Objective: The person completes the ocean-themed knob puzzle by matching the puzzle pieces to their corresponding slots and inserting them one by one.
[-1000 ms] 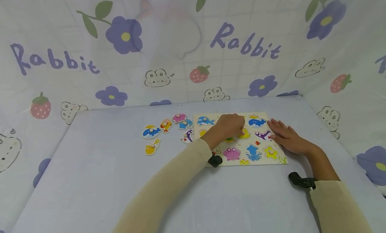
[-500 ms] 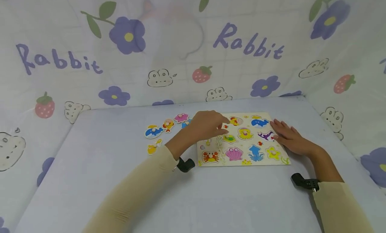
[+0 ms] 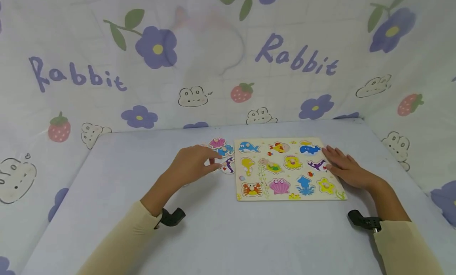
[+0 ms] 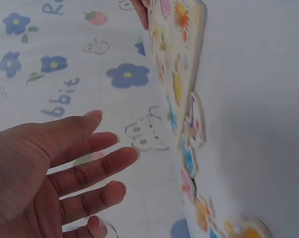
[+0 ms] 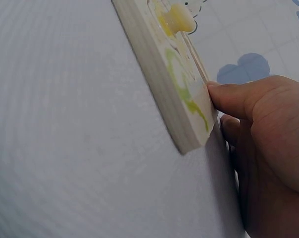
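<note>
A cream puzzle board (image 3: pixel 263 144) with sea-animal shapes lies on the table; knobs show on the octopus (image 3: pixel 293 162), star (image 3: pixel 325 185) and crab (image 3: pixel 251 189). Left of it my left hand (image 3: pixel 194 164) hovers, fingertips near a loose purple dolphin-like piece (image 3: pixel 229 166). The left wrist view shows this hand (image 4: pixel 85 173) with spread, bent fingers and nothing held. Just beyond are a loose blue piece (image 3: pixel 227 149) and a pink shell piece (image 3: pixel 217 143). My right hand (image 3: pixel 352 172) rests along the board's right edge, its thumb (image 5: pixel 233 96) touching the board.
In the left wrist view, an orange fish piece (image 4: pixel 203 213) and a yellow piece (image 4: pixel 248 229) lie farther along the row; my left hand hides them in the head view. A patterned curtain (image 3: pixel 210 73) hangs behind the pale table (image 3: pixel 249 235).
My left hand has moved left from above the middle of the board to the loose pieces, uncovering the board's shapes. The right hand stays at the board's edge.
</note>
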The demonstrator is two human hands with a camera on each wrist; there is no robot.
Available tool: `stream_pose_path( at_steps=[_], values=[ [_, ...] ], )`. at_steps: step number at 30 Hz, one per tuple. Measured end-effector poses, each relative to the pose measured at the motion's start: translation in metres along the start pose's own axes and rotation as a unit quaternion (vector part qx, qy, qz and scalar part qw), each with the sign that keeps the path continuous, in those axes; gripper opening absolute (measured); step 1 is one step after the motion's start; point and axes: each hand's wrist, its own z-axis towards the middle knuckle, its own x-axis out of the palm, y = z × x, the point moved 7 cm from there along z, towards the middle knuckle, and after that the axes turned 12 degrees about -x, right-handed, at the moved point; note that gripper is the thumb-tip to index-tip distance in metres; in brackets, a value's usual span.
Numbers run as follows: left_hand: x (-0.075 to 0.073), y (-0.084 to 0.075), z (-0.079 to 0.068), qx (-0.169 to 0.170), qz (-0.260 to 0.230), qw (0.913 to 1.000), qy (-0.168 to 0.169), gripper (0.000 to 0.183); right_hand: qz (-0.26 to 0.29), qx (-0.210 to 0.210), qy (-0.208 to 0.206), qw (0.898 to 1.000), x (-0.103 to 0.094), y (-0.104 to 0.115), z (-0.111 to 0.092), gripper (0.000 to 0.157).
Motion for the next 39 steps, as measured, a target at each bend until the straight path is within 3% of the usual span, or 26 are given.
stream_pose_path(
  at_steps=[6,12,29,39],
  values=[
    [-0.003,0.038,-0.025,-0.043,-0.032,0.9986,0.005,0.029,0.002,-0.001,-0.001,1.000,0.000,0.001,-0.001,0.069],
    [0.001,0.062,-0.038,-0.066,-0.062,0.9958,0.014,0.025,0.001,-0.004,-0.001,1.000,-0.002,0.003,-0.001,0.067],
    [0.031,0.098,-0.028,-0.094,-0.026,0.9951,0.016,0.022,0.008,-0.006,0.000,1.000,-0.002,0.004,0.000,0.067],
    [0.033,0.104,-0.024,-0.098,-0.017,0.9950,0.009,0.016,0.009,-0.006,-0.003,1.000,-0.001,0.007,0.000,0.068]
  ],
)
